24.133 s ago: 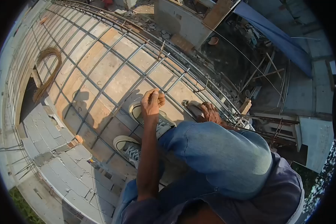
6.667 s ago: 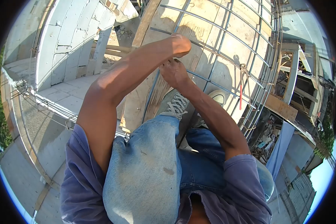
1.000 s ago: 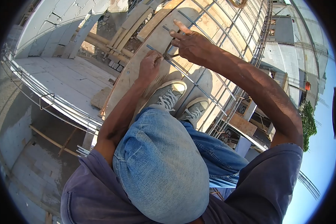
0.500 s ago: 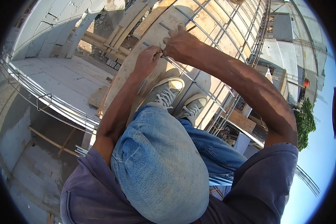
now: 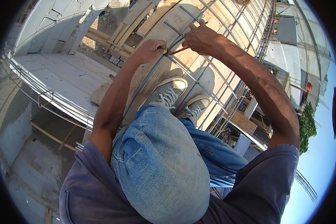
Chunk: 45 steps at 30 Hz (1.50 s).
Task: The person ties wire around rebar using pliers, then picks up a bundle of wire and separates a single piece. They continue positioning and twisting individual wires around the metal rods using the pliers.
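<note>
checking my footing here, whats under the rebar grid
Boards show under the grid. The left hand, right hand and shoes cover parts, so what lies there can't be seen.

Both arms reach forward, bringing the bare hands near each other.
The left forearm rises from a bent elbow to the left hand [image 5: 152,51], its fingers curled in and thumb drawn close to them. The right elbow juts out wide, its forearm slanting inward to the right hand [image 5: 202,38], back upward, fingers bent and partly spread.
</note>
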Tool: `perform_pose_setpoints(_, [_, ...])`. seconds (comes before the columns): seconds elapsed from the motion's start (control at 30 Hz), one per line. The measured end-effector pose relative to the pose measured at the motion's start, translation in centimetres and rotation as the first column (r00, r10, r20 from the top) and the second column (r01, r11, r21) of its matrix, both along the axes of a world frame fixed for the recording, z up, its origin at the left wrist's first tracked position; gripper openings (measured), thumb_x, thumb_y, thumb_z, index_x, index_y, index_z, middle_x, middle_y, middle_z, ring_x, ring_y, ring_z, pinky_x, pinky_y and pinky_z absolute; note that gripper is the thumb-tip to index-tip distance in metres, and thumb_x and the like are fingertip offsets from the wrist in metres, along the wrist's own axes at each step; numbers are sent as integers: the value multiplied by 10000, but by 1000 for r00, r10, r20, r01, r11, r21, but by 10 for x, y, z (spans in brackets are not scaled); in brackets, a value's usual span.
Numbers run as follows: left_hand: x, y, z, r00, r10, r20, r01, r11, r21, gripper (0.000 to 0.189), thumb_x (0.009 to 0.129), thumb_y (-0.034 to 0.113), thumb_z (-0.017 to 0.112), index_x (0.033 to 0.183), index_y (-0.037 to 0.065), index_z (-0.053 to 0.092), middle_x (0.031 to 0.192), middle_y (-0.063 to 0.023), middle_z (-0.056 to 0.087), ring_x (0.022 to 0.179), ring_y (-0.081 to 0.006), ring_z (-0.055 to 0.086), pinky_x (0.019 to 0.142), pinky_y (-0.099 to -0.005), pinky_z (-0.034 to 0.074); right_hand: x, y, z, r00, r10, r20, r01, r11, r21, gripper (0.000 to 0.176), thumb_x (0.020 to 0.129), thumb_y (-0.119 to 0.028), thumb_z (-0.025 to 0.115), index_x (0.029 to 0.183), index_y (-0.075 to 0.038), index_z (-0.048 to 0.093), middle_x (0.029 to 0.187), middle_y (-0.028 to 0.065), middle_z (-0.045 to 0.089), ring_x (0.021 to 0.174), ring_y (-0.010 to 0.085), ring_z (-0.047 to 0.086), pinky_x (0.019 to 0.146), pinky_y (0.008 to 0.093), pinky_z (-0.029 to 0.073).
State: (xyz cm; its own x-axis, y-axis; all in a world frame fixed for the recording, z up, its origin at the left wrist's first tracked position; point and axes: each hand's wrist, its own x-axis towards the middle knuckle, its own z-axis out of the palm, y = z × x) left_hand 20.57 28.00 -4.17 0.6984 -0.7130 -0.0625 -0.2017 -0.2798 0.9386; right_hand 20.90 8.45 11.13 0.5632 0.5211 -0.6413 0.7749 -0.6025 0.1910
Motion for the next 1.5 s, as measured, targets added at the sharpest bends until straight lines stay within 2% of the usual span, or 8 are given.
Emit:
perform_pose_setpoints(0.37, [18, -7, -2, 985, -163, -58, 166, 985, 53, 248, 840, 133, 595, 1062, 27, 621, 906, -94, 644, 811, -177, 569, 756, -319, 449, -12, -10, -4, 958, -287, 18, 280, 944, 178, 302, 840, -97, 589, 1114, -210, 647, 1049, 49, 635, 934, 281, 637, 713, 403, 523])
perform_pose_setpoints(0.57, [23, -32, 32, 900, -372, -228, 342, 926, -162, 632, 795, 244, 638, 1363, 61, 430, 1162, -150, 611, 1049, -227, 574, 914, -327, 430, 13, 50, 41, 716, -659, -230, 550, 736, -395, 158, 834, -21, 507, 863, 59, 640, 776, 173, 640, 623, 258, 640, 534, 372, 523])
perform_pose_setpoints(0.7, [12, -53, 46, 824, -426, -375, 298, 887, -354, 583, 738, 288, 688, 1227, 9, 537, 1018, -74, 599, 933, -174, 535, 836, -326, 432, 5, 7, 14, 450, -802, -392, 713, 587, -382, 420, 863, -140, 504, 1281, -136, 541, 818, 114, 633, 583, 196, 573, 517, 324, 481])
perform_pose_setpoints(0.87, [-6, -90, 49, 867, -483, -125, 495, 862, 105, 481, 674, 327, 732, 975, -36, 636, 733, -71, 602, 699, -190, 547, 648, -336, 441, -35, -19, 7, 369, -839, -401, 837, 488, -250, 354, 824, -10, 484, 1095, -145, 668, 686, 91, 616, 586, 202, 626, 481, 308, 501])
perform_pose_setpoints(0.97, [-5, -94, 43, 885, -452, -114, 462, 883, 88, 376, 674, 286, 733, 870, -25, 651, 650, -43, 573, 621, -173, 520, 588, -325, 424, -30, -24, 5, 330, -807, -489, 797, 516, -314, 270, 800, -64, 552, 1042, -89, 671, 690, 82, 633, 640, 196, 655, 502, 315, 515])
perform_pose_setpoints(1.07, [13, -92, 36, 844, -488, -221, 478, 873, -99, 258, 702, 251, 728, 719, 10, 636, 570, -27, 535, 533, -139, 480, 513, -307, 381, -54, -18, 5, 966, -228, 120, 215, 970, 115, 266, 767, -209, 652, 958, -24, 671, 730, 48, 656, 706, 190, 658, 578, 316, 522])
perform_pose_setpoints(1.17, [22, -80, 46, 719, -534, -444, 487, 844, -227, 246, 755, 204, 715, 592, 68, 589, 513, 17, 480, 471, -76, 426, 445, -257, 306, -60, -22, 3, 711, 196, 676, -349, 932, 97, 206, 812, -213, 608, 933, -68, 692, 870, 26, 672, 807, 179, 620, 647, 256, 492])
perform_pose_setpoints(1.5, [-3, -77, 39, 951, -294, -96, 284, 953, -107, 371, 765, 266, 752, 991, 29, 578, 777, 26, 497, 715, -102, 450, 696, -270, 413, -2, -6, 23, 783, -588, -202, 590, 805, -59, 199, 811, -77, 570, 949, -31, 705, 845, 147, 680, 742, 273, 668, 613, 389, 521])
